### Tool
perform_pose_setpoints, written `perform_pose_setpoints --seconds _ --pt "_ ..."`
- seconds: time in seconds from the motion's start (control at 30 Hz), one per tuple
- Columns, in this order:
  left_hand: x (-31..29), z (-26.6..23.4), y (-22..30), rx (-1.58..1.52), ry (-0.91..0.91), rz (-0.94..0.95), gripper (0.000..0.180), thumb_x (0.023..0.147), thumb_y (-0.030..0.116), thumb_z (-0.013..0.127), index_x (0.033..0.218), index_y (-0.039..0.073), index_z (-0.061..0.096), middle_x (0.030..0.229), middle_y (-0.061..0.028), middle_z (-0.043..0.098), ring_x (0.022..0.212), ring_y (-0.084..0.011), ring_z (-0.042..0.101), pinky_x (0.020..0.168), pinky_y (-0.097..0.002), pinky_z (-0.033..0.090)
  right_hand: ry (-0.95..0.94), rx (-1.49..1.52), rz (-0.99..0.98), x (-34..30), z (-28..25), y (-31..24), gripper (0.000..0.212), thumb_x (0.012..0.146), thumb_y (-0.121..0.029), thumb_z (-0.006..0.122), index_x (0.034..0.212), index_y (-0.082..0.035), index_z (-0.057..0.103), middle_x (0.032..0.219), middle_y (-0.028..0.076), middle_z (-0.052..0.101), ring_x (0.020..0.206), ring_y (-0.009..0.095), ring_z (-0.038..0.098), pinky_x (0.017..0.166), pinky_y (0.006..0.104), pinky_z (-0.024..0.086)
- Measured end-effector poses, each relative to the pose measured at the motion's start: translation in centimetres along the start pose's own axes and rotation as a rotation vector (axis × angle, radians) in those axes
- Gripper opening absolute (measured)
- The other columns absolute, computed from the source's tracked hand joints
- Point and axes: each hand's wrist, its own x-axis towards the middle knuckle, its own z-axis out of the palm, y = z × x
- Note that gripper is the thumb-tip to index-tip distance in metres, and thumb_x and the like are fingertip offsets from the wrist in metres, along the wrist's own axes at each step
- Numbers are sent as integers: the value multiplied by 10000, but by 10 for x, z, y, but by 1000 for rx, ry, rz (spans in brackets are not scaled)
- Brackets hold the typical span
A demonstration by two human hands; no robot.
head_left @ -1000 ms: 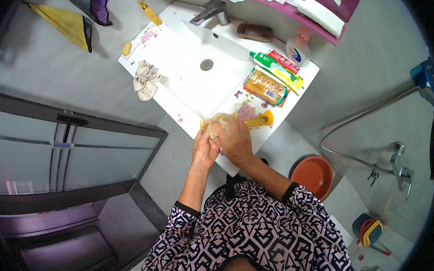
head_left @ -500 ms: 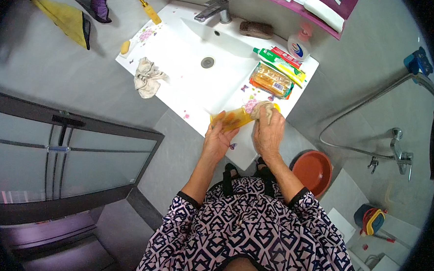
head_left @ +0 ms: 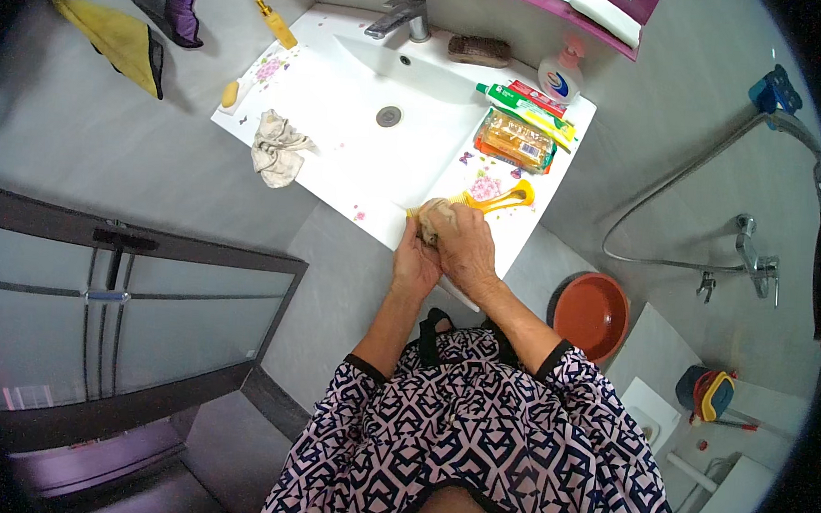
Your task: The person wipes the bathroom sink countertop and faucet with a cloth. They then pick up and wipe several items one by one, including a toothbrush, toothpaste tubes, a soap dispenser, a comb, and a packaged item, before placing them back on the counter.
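Above the front edge of the white washbasin is a yellow comb, its looped handle pointing right. My left hand grips the toothed end, mostly hidden behind fingers and cloth. With my right hand I press a beige cloth against the comb's toothed part, close beside my left hand. Some teeth show on either side of the cloth. Right of the basin bowl lie a clear-wrapped amber package, a green and yellow toothpaste tube and a red box.
On the counter's left rest a crumpled pale cloth, a yellow soap bar and a yellow pump bottle. Behind stand the faucet, a brown brush and a soap dispenser. A reddish-brown tub sits on the floor at right.
My right hand and the beige cloth have slid left along the comb, from its handle to its toothed part, uncovering the handle. My left hand still grips the far end.
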Motion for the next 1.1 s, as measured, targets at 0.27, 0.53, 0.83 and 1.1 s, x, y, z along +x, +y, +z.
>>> perform_pose_setpoints --seconds 0.27,0.53,0.83,1.1 --pt "1 5 -5 104 -35 52 470 1020 396 284 1348 90 424 1357 -125 458 1266 -343 422 1037 -466 389 315 -187 165 -12 -12 55 374 748 -25 611 1119 -74 601 1063 204 515 902 334 505 730 421 455" --pt "-6 -2 -4 121 -31 97 498 1021 422 258 1371 96 395 1345 -111 462 1238 -232 444 1047 -358 373 166 125 -111 -8 24 -7 304 763 -100 617 1066 -99 594 1045 120 560 940 335 527 797 406 440" --pt "-24 -6 13 213 -67 127 488 1017 405 298 1323 39 405 1314 -173 481 1193 -332 496 959 -505 448 109 -247 -36 -5 -13 43 387 737 -124 645 1120 -116 583 984 127 531 883 300 508 753 389 428" --pt "-22 9 42 283 -9 164 508 1002 436 347 1330 48 360 1328 -203 458 1131 -346 559 837 -497 536 -370 -26 -13 1 -59 59 424 766 -193 689 1176 -119 606 1025 111 555 950 280 528 819 384 444"
